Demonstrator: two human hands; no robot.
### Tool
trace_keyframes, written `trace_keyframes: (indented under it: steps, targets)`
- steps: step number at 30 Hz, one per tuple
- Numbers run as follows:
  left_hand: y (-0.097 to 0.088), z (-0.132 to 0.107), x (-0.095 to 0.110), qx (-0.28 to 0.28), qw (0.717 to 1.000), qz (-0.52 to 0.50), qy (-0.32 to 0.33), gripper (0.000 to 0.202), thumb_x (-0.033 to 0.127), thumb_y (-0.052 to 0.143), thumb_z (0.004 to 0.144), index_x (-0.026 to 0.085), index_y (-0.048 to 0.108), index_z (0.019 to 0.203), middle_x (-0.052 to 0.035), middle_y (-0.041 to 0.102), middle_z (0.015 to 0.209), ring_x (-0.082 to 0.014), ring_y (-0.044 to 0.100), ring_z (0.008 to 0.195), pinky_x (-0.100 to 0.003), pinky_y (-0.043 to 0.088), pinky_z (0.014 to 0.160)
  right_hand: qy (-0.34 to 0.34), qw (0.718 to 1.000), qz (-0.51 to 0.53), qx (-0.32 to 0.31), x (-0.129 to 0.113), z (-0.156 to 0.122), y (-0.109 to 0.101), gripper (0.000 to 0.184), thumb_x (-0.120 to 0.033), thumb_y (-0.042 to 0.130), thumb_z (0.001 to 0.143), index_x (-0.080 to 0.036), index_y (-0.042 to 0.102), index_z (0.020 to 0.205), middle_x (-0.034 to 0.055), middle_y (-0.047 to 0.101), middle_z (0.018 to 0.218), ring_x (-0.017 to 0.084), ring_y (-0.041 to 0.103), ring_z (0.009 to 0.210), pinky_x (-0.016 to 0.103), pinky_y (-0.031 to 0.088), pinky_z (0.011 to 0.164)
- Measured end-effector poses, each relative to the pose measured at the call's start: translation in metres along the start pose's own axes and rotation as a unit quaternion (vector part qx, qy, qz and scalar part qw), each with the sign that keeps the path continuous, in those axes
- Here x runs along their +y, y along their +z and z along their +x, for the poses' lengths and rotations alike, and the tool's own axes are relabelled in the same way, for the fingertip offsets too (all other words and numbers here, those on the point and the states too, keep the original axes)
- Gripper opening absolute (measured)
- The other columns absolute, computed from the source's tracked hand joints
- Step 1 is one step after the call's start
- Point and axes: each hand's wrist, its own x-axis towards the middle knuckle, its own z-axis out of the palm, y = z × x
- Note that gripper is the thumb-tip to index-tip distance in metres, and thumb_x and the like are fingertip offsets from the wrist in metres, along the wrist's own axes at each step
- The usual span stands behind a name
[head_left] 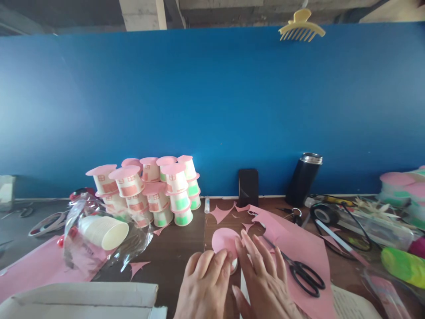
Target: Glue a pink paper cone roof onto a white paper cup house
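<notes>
A pink paper circle [223,239] lies on top of a white paper cup [234,266], which my hands mostly hide. My left hand [205,283] is curled over the near side of the circle, fingers close together and thumb hidden. At the right edge of the circle, my right hand [262,277] lies with fingers stretched out and slightly spread, fingertips touching the paper. Beside that hand, black-handled scissors [306,277] rest on a cut sheet of pink paper [292,241], their blades partly behind my fingers.
Stacked cups with pink circle tops [154,197] stand at the back left. Nearer lie plain cups [104,232] in a clear bag and a white cardboard box [79,301]. A phone [248,187] and black flask [303,179] stand by the blue partition [212,102]. Pink scraps [222,213] are scattered about.
</notes>
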Motion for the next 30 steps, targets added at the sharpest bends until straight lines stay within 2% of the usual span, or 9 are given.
trace_keyframes:
  steps: [5, 9, 12, 16, 18, 21, 25, 27, 30]
  targets:
    - [0.002, 0.000, 0.000, 0.000, 1.000, -0.004, -0.002, 0.033, 0.027, 0.037, 0.098, 0.017, 0.068, 0.106, -0.0033, 0.072, 0.102, -0.0191, 0.056, 0.091, -0.033, 0.036, 0.085, 0.008, 1.000, 0.002, -0.010, -0.001, 0.000, 0.002, 0.083, -0.024, 0.049, 0.073, -0.018, 0.027, 0.152, 0.0081, 0.039, 0.153, 0.038, 0.045, 0.130, 0.063, 0.029, 0.100]
    - [-0.007, 0.003, -0.004, -0.010, 1.000, -0.002, -0.026, 0.033, 0.019, 0.040, 0.094, 0.017, 0.065, 0.116, -0.0043, 0.070, 0.106, -0.0198, 0.056, 0.094, -0.033, 0.037, 0.086, 0.028, 0.999, 0.024, -0.004, -0.003, 0.001, -0.002, 0.089, -0.026, 0.049, 0.075, -0.018, 0.013, 0.155, 0.0135, 0.039, 0.152, 0.040, 0.046, 0.130, 0.064, 0.032, 0.099]
    - [-0.010, 0.000, -0.011, -0.026, 0.996, 0.045, -0.075, 0.050, 0.004, 0.041, 0.086, 0.012, 0.050, 0.135, -0.0091, 0.065, 0.121, -0.0230, 0.053, 0.109, -0.037, 0.038, 0.094, 0.073, 0.995, 0.063, -0.004, -0.004, -0.001, -0.002, 0.090, -0.029, 0.050, 0.081, -0.014, 0.004, 0.156, 0.0188, 0.040, 0.150, 0.039, 0.046, 0.130, 0.063, 0.036, 0.101]
    - [-0.001, -0.010, -0.022, -0.064, 0.984, 0.022, -0.165, 0.066, 0.001, 0.038, 0.083, 0.014, 0.031, 0.147, -0.0117, 0.057, 0.133, -0.0239, 0.049, 0.121, -0.041, 0.043, 0.099, 0.125, 0.983, 0.131, 0.018, -0.004, -0.003, 0.008, 0.091, -0.044, 0.056, 0.086, -0.011, 0.005, 0.155, 0.0232, 0.049, 0.141, 0.039, 0.054, 0.122, 0.055, 0.047, 0.095]
    - [0.005, -0.014, -0.024, -0.076, 0.978, -0.011, -0.192, 0.068, -0.001, 0.037, 0.082, 0.016, 0.028, 0.148, -0.0114, 0.056, 0.134, -0.0231, 0.051, 0.121, -0.042, 0.045, 0.099, 0.153, 0.972, 0.180, 0.011, -0.004, -0.002, 0.015, 0.096, -0.048, 0.061, 0.084, -0.013, 0.007, 0.154, 0.0222, 0.052, 0.139, 0.038, 0.057, 0.121, 0.051, 0.052, 0.091]
    - [0.010, -0.017, -0.025, -0.085, 0.973, -0.051, -0.211, 0.074, -0.003, 0.036, 0.079, 0.016, 0.025, 0.150, -0.0112, 0.061, 0.129, -0.0221, 0.055, 0.117, -0.041, 0.049, 0.097, 0.177, 0.951, 0.253, 0.005, -0.006, 0.005, 0.020, 0.099, -0.043, 0.066, 0.080, -0.019, 0.005, 0.155, 0.0173, 0.056, 0.136, 0.037, 0.059, 0.119, 0.051, 0.053, 0.090]
    - [0.011, -0.018, -0.021, -0.086, 0.972, -0.061, -0.210, 0.078, -0.005, 0.037, 0.075, 0.015, 0.026, 0.149, -0.0126, 0.064, 0.125, -0.0219, 0.060, 0.113, -0.039, 0.052, 0.093, 0.161, 0.946, 0.280, 0.028, -0.009, 0.013, 0.022, 0.088, -0.037, 0.063, 0.080, -0.031, 0.015, 0.154, 0.0114, 0.058, 0.136, 0.039, 0.056, 0.121, 0.056, 0.050, 0.091]
    - [0.011, -0.018, -0.018, -0.084, 0.975, -0.052, -0.197, 0.077, -0.004, 0.037, 0.075, 0.014, 0.027, 0.149, -0.0135, 0.061, 0.130, -0.0225, 0.059, 0.115, -0.038, 0.053, 0.093, 0.161, 0.946, 0.282, 0.023, -0.011, 0.014, 0.025, 0.086, -0.035, 0.063, 0.079, -0.029, 0.019, 0.153, 0.0124, 0.057, 0.137, 0.039, 0.055, 0.123, 0.055, 0.049, 0.093]
    - [0.011, -0.019, -0.016, -0.085, 0.977, -0.049, -0.188, 0.074, -0.003, 0.037, 0.078, 0.015, 0.027, 0.149, -0.0135, 0.057, 0.137, -0.0226, 0.058, 0.119, -0.037, 0.053, 0.094, 0.195, 0.943, 0.270, 0.029, -0.012, 0.013, 0.029, 0.090, -0.030, 0.067, 0.073, -0.016, 0.023, 0.150, 0.0189, 0.055, 0.137, 0.040, 0.053, 0.125, 0.055, 0.046, 0.098]
